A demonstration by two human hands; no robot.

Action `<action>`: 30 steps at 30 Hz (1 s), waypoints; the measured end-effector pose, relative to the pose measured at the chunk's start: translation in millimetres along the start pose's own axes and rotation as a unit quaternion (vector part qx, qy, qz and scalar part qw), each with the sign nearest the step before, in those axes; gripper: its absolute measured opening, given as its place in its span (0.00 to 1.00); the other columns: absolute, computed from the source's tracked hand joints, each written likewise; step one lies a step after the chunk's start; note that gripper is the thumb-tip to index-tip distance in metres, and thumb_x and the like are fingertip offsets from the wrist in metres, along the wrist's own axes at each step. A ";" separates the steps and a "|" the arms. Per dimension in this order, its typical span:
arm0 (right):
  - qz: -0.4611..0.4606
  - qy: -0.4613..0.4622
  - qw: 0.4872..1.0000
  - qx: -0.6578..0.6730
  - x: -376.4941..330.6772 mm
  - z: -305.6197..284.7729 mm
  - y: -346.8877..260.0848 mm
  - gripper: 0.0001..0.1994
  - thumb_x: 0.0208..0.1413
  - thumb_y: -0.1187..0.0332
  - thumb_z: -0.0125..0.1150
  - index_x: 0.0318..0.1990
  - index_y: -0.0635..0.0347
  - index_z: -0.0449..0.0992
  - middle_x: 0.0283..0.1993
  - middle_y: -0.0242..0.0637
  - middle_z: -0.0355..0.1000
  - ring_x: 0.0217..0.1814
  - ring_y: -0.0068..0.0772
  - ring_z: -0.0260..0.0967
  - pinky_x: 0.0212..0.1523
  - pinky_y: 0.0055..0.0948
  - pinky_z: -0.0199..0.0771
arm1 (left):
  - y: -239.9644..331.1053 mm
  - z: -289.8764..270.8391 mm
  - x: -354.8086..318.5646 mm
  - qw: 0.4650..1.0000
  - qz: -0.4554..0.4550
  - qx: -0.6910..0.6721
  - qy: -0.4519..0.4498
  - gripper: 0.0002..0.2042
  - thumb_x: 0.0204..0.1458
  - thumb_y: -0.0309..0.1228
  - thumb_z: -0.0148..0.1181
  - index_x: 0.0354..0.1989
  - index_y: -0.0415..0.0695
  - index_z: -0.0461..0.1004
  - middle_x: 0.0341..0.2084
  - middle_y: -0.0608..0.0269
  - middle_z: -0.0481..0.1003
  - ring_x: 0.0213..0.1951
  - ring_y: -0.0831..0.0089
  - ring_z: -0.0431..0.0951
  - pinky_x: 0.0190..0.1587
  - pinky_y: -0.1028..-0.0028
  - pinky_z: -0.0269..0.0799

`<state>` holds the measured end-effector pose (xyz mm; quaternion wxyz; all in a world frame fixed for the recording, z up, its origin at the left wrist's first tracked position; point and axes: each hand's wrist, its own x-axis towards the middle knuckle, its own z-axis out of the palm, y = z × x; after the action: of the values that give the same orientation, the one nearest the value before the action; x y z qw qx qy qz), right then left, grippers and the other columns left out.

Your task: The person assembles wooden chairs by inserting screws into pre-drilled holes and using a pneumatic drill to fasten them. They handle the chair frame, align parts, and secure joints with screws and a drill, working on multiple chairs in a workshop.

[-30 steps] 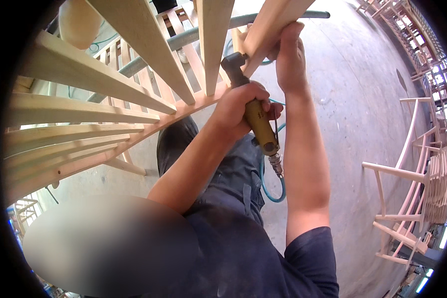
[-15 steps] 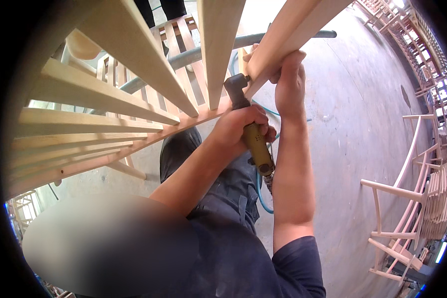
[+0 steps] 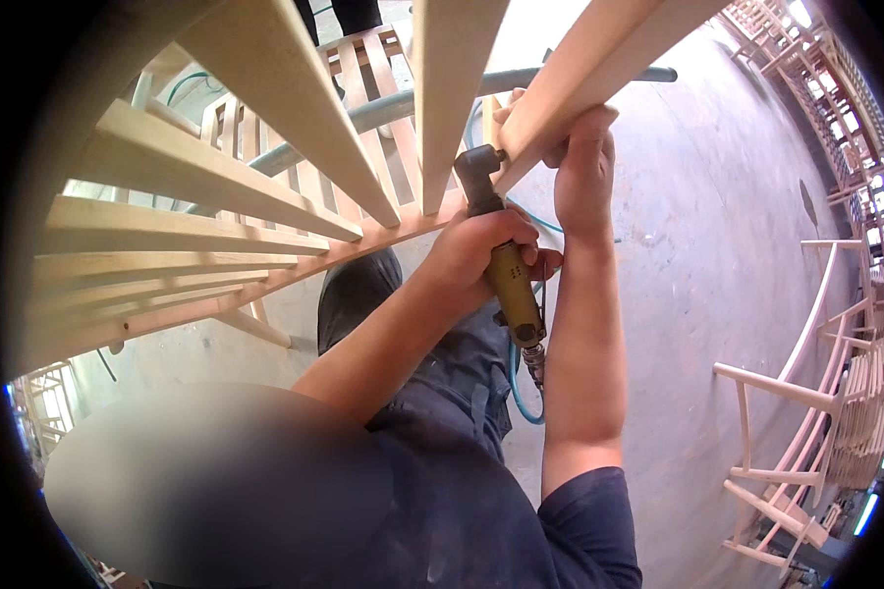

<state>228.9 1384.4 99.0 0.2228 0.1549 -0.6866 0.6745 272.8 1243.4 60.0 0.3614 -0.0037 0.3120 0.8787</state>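
The angled power tool (image 3: 517, 299) sits in front of your body, its dark head (image 3: 479, 162) up beside the pale wooden post (image 3: 599, 93) and its tail lower, toward you. Its long axis runs steeply, from the head at upper left to the tail at lower right, while the short nose turns sideways to the right, at or just beside the post; you cannot tell whether it presses. Expect a stiff, fairly dense body, smooth enough to twist if your hold slackens; the barrel just below the head is the place to grip, clear of the nose. Your left hand (image 3: 491, 243) is wrapped around it there, while your right hand (image 3: 584, 182) grasps the post from its right side. The post slants from lower left to upper right and should be rigid, though its edges could dent. A teal hose (image 3: 512, 378) hangs from the tail's metal coupling (image 3: 532, 363) and will probably drag a little. To the left, slats (image 3: 447, 103) fan out from a curved rail (image 3: 393, 233); a grey pipe (image 3: 391, 110) passes behind them, and wooden frames (image 3: 776, 383) stand well apart on the right.
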 end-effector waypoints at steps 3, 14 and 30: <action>0.020 0.006 1.000 0.016 -0.9 1.5 -5.3 0.41 0.70 0.36 0.31 0.44 0.69 0.80 0.38 0.40 0.81 0.39 0.26 0.77 0.42 0.26 0.76 | 2.2 4.5 -2.4 1.000 -0.002 -0.004 0.027 0.05 0.52 0.24 0.55 0.25 0.37 0.72 0.22 0.54 0.73 0.32 0.51 0.81 0.40 0.57 0.77; 0.038 0.003 0.995 -0.095 -0.8 5.4 -4.3 0.50 0.65 0.27 0.18 0.49 0.65 0.80 0.41 0.36 0.82 0.33 0.13 0.71 0.27 0.14 0.60 | 6.1 -5.5 -2.9 0.999 -0.021 -0.005 0.027 0.04 0.50 0.24 0.57 0.26 0.37 0.73 0.21 0.55 0.72 0.29 0.53 0.80 0.37 0.56 0.77; 0.014 0.042 0.997 -0.062 2.1 8.8 6.2 0.49 0.65 0.26 0.20 0.44 0.65 0.82 0.34 0.33 0.82 0.22 0.09 0.54 0.22 0.15 0.47 | 11.6 -3.3 -4.3 0.997 -0.043 0.016 0.057 0.03 0.50 0.23 0.61 0.27 0.36 0.75 0.23 0.52 0.75 0.34 0.50 0.84 0.40 0.53 0.81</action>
<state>223.1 1376.1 94.9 0.2514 0.1022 -0.7193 0.6395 267.8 1232.6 64.7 0.3807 -0.0616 0.3460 0.8553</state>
